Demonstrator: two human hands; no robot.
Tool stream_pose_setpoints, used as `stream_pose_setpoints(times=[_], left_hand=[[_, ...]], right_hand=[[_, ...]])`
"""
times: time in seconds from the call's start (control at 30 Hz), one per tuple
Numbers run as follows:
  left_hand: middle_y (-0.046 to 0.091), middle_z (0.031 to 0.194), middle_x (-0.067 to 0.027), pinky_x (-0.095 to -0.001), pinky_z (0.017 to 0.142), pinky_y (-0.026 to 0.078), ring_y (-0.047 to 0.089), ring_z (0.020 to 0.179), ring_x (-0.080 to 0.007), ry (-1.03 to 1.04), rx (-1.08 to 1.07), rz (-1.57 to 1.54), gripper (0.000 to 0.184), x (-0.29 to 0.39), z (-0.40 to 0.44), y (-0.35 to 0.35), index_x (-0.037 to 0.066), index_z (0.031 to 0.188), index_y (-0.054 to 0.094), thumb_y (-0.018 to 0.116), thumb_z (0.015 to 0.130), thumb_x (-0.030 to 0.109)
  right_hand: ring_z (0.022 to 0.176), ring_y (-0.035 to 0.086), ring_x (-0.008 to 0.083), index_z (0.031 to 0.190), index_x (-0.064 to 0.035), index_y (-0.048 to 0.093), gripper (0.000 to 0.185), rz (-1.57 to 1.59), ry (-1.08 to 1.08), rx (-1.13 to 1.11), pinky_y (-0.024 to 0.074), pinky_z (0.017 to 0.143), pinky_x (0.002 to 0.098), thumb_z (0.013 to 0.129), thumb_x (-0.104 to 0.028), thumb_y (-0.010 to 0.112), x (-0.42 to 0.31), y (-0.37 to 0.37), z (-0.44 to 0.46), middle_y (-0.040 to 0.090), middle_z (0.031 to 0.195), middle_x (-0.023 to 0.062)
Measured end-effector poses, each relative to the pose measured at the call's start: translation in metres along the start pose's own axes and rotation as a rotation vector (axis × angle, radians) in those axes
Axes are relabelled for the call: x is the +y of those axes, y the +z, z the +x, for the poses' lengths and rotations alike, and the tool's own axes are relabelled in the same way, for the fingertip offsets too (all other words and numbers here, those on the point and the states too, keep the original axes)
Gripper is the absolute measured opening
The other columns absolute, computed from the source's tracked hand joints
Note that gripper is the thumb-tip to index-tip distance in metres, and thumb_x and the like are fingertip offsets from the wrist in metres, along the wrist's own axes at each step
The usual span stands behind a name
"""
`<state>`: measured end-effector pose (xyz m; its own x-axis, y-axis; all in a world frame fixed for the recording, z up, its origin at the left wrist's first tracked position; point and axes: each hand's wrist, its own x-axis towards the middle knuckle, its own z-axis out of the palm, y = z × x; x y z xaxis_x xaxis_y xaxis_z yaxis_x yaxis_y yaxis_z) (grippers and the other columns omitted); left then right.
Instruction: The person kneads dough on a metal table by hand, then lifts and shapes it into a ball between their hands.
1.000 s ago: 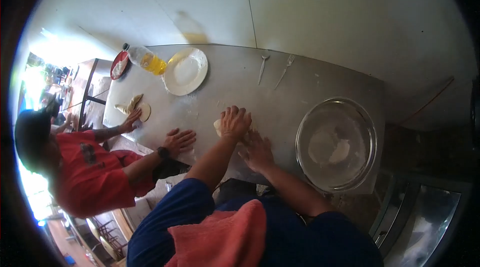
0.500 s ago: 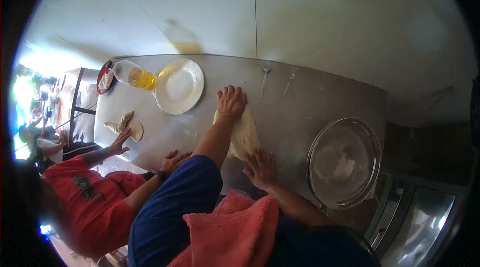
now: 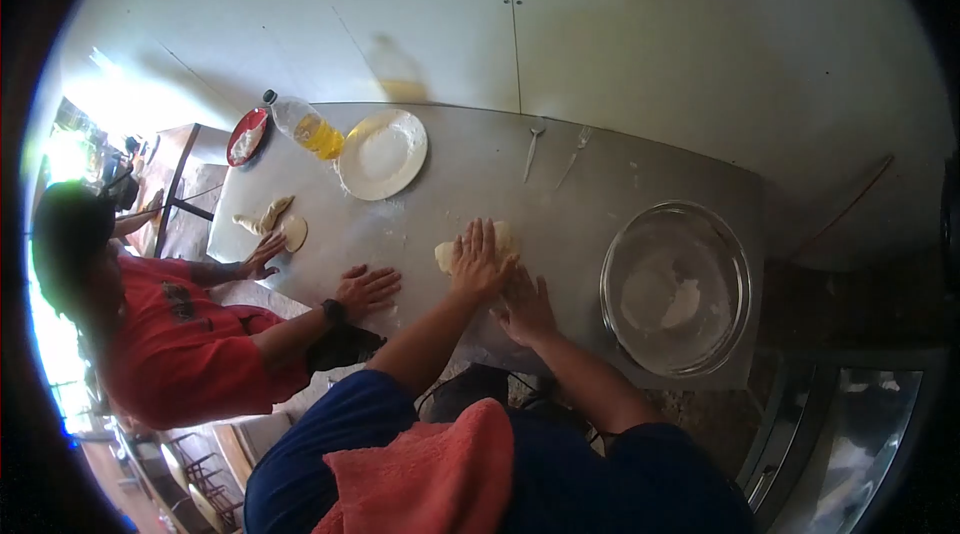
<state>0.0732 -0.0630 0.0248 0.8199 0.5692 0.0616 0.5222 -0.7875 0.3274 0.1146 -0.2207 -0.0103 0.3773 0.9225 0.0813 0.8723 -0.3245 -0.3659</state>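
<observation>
A pale lump of dough (image 3: 504, 238) lies on the metal table, partly covered by my hands. My left hand (image 3: 478, 261) is laid over the top of it, fingers stretched out and pointing away from me. Close beside it, my right hand (image 3: 525, 307) rests at the near right edge of the dough, fingers extended and thumb side toward the left hand. Neither hand is closed around anything.
A glass bowl (image 3: 607, 284) with floury residue stands right. Beyond lie a spoon (image 3: 533, 149) and fork (image 3: 577, 156). Back left are a white plate (image 3: 382, 156), oil bottle (image 3: 310, 131) and red plate (image 3: 262, 120). A co-worker in red (image 3: 190, 354) stands left, near dough pieces (image 3: 268, 217).
The dough was stretched out long and is now a shorter, bunched lump. My left hand has come back toward me, close to my right hand. The view has shifted somewhat.
</observation>
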Motion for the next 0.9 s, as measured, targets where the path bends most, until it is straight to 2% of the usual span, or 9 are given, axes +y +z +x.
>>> stream_pose_setpoints(times=[0.03,0.13,0.2,0.23,0.3,0.43,0.73,0.8,0.9], left_hand=[[0.023,0.16,-0.0225,-0.0514,0.121,0.013,0.021,0.149,-0.0364,0.001,0.006,0.004,0.081,-0.003,-0.01,0.008,0.008,0.156,0.023,0.04,0.096,0.06],[0.043,0.148,-0.0211,-0.0541,0.114,0.025,0.039,0.138,-0.0378,0.036,0.13,-0.059,0.068,-0.004,-0.019,0.005,0.008,0.145,0.043,0.048,0.095,0.054],[0.059,0.122,-0.0179,-0.052,0.103,0.034,0.051,0.12,-0.0362,-0.235,-0.166,-0.31,0.05,0.0,0.0,-0.024,0.004,0.117,0.06,0.054,0.093,0.048],[0.059,0.122,-0.0179,-0.052,0.103,0.034,0.051,0.12,-0.0362,-0.239,-0.182,-0.307,0.05,0.0,0.007,-0.017,0.004,0.117,0.06,0.054,0.093,0.048],[0.06,0.093,-0.0092,-0.0472,0.085,0.041,0.057,0.094,-0.0317,-0.099,0.193,0.019,0.032,0.005,0.025,0.003,0.009,0.093,0.06,0.058,0.089,0.041],[0.061,0.094,-0.0095,-0.0445,0.085,0.041,0.058,0.095,-0.0301,-0.007,0.23,0.071,0.03,-0.006,0.071,0.015,0.01,0.095,0.061,0.061,0.086,0.038],[0.06,0.101,-0.0104,-0.045,0.088,0.04,0.056,0.1,-0.0299,0.102,0.156,0.088,0.032,-0.052,0.193,0.025,0.01,0.106,0.061,0.064,0.085,0.033],[0.061,0.104,-0.0101,-0.0461,0.091,0.04,0.056,0.102,-0.031,0.029,0.305,0.063,0.031,-0.046,0.188,0.024,0.01,0.109,0.061,0.061,0.09,0.035],[0.062,0.116,-0.011,-0.0477,0.097,0.039,0.055,0.112,-0.0328,-0.163,0.306,-0.062,0.037,-0.035,0.162,0.027,0.009,0.118,0.06,0.054,0.096,0.039]], right_hand=[[0.148,0.022,0.0358,0.156,-0.0222,0.026,0.076,0.0,-0.004,0.006,0.0213,0.113,0.064,0.092,-0.047,0.059,0.002,0.003,-0.001,0.022,0.161,0.0161],[0.148,0.022,0.0368,0.155,-0.0218,0.029,0.075,0.103,0.012,0.035,0.0207,0.114,0.0627,0.092,-0.046,0.06,0.002,0.001,-0.004,0.025,0.16,0.0178],[0.15,0.02,0.0322,0.154,-0.0224,0.032,0.071,0.029,0.008,-0.081,0.0142,0.118,0.059,0.094,-0.05,0.056,-0.002,-0.017,-0.004,0.022,0.162,0.0144],[0.15,0.02,0.0322,0.154,-0.0224,0.032,0.071,0.038,0.017,-0.09,0.0142,0.118,0.059,0.094,-0.05,0.056,-0.005,-0.017,-0.005,0.022,0.162,0.0144],[0.149,0.021,0.0332,0.153,-0.0222,0.033,0.071,0.027,0.042,-0.102,0.0159,0.117,0.0601,0.092,-0.048,0.059,-0.005,-0.018,0.0,0.023,0.161,0.0155],[0.146,0.028,0.038,0.152,-0.0204,0.036,0.07,0.093,0.067,-0.084,0.021,0.114,0.0639,0.092,-0.048,0.059,-0.004,-0.016,0.005,0.027,0.158,0.0186],[0.148,0.026,0.0319,0.155,-0.0218,0.029,0.074,0.107,0.083,-0.013,0.0147,0.116,0.0627,0.092,-0.049,0.057,-0.003,-0.004,0.008,0.023,0.162,0.0126],[0.148,0.026,0.0313,0.155,-0.021,0.029,0.075,0.082,0.079,-0.018,0.0133,0.116,0.0625,0.092,-0.051,0.056,-0.004,-0.006,0.007,0.022,0.162,0.0126],[0.147,0.027,0.032,0.155,-0.0213,0.029,0.074,0.097,0.09,-0.012,0.0177,0.115,0.062,0.091,-0.046,0.059,-0.006,-0.007,0.006,0.022,0.162,0.0131]])
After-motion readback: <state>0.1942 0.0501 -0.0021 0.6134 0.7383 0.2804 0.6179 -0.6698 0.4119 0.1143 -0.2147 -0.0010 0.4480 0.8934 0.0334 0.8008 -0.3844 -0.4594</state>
